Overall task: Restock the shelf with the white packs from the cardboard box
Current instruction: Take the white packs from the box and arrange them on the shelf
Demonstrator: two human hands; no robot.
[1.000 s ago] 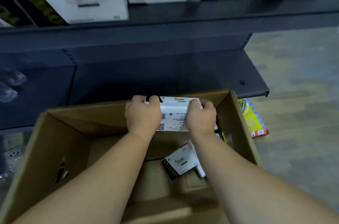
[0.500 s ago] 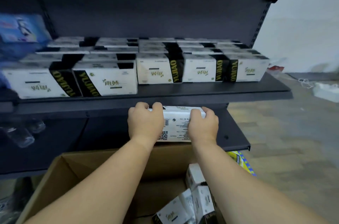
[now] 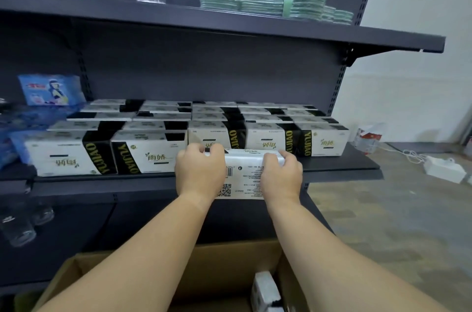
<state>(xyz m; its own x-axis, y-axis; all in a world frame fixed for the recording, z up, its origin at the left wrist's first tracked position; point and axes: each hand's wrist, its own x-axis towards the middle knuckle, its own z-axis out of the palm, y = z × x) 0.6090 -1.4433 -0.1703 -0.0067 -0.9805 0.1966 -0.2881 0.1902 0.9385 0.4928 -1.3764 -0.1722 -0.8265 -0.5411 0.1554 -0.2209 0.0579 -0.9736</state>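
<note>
White film wrapping shows between the two hands at the middle of the frame: the left hand (image 3: pixel 200 171) and the right hand (image 3: pixel 282 175) each have their fingers curled over the far top edge of one white pack (image 3: pixel 242 178), one at each end, with the barcode and printed back panel facing the camera. The pack is held in the air just in front of the shelf (image 3: pixel 344 162) lip, overlapping the front row of shelved packs (image 3: pixel 153 155) in the middle of the picture; whether it touches them cannot be told.

Judging by the soft wrinkle along its top edge under the fingers, the pack looks like tissue in thin plastic — light, squashy, and a little slick. A two-ended grip suits it: holding near the ends keeps the long body from sagging or folding, and the film gives enough under the fingers to stop it sliding. Squeezing hard would likely dent it rather than break it, so nothing fragile here.

Beyond the hands, the shelved packs sit in tidy rows, several deep, white with black bands. To their right, the shelf board shows bare — a likely spot, though that is a guess. At the bottom of the frame the cardboard box (image 3: pixel 229 255) stands open, with at least one more pack (image 3: pixel 265 288) visible in its lower right corner.
</note>
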